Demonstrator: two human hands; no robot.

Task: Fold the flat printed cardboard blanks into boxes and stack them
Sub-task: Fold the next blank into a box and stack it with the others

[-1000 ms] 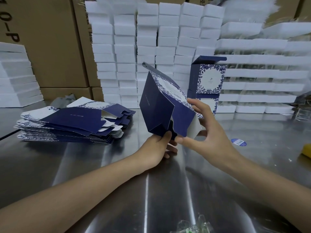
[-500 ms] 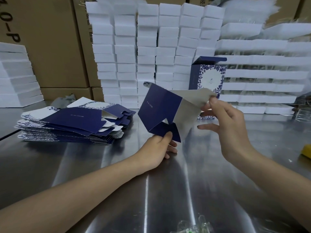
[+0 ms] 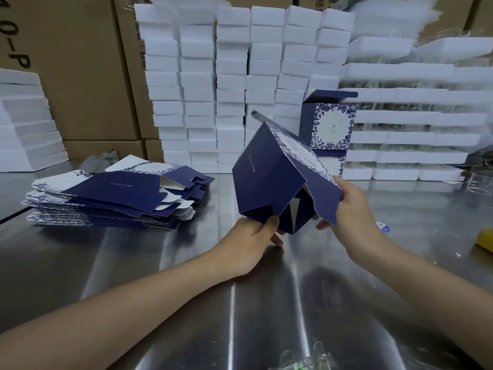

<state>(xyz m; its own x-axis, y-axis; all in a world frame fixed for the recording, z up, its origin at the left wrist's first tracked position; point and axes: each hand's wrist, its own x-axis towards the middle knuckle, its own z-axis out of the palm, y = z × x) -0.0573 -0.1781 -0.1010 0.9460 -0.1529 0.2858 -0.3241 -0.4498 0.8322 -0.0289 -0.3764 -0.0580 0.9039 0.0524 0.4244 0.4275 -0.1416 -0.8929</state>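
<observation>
A half-formed navy box (image 3: 269, 180) with a white floral panel is held tilted above the steel table, its bottom flaps hanging open toward me. My left hand (image 3: 253, 236) grips its lower left corner, thumb on the flap. My right hand (image 3: 352, 209) pinches the large right flap at its edge. A pile of flat printed blanks (image 3: 114, 196) lies on the table to the left. Behind the held box stand two folded boxes (image 3: 330, 129), one on top of the other, the upper with its lid flap up.
The steel table (image 3: 160, 263) reflects light. White foam blocks (image 3: 232, 76) are stacked in columns at the back, white trays (image 3: 416, 124) to the right, brown cartons (image 3: 80, 70) at left. A yellow object (image 3: 485, 240) lies at the right edge, crumpled plastic (image 3: 306, 359) near me.
The box was spread open with my right hand lifting a flap high; now that hand has come down and the box is squared up again, flaps hanging below.
</observation>
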